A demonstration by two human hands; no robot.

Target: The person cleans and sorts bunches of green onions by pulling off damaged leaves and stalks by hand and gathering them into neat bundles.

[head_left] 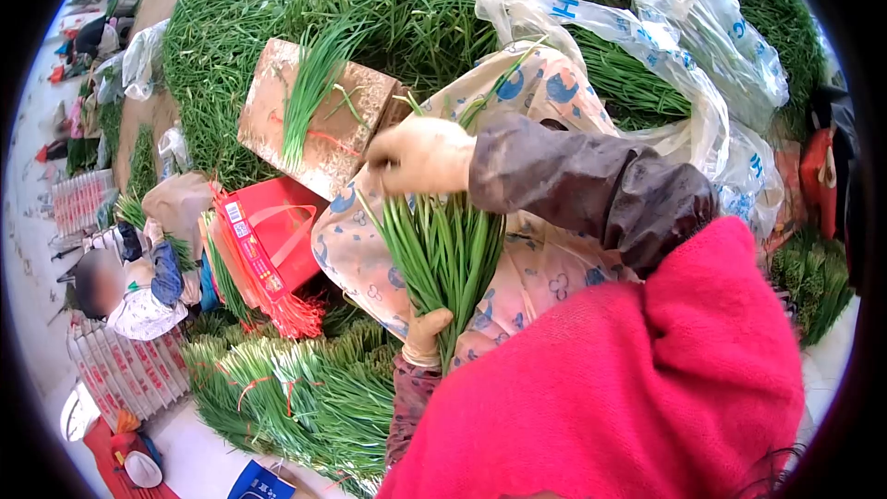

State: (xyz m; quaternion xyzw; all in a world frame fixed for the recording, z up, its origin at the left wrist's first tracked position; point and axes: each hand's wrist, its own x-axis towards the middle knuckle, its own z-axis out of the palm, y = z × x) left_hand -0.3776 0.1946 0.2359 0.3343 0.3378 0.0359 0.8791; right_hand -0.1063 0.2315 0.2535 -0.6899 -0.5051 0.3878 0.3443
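Observation:
My left hand (426,336), gloved, is closed around the lower part of a bunch of green chives (442,254), whose stalks fan out above it over my lap. My right hand (420,156), also in a light glove, hovers at the bunch's upper end. Motion smears its fingers, which look curled; whether they grip anything is unclear. A patterned apron (564,263) covers my lap beneath the bunch. Just beyond my right hand, a smaller bunch of chives (314,92) lies on a dirt-speckled box (263,125), with a red tie (331,140) beside it.
A large heap of loose chives (397,0) rises behind the box. Clear plastic bags (684,37) lie at the upper right. Red ties (296,316) hang from a red bag (282,226) at left. Tied bundles (296,397) lie below. Another person (148,300) sits at far left.

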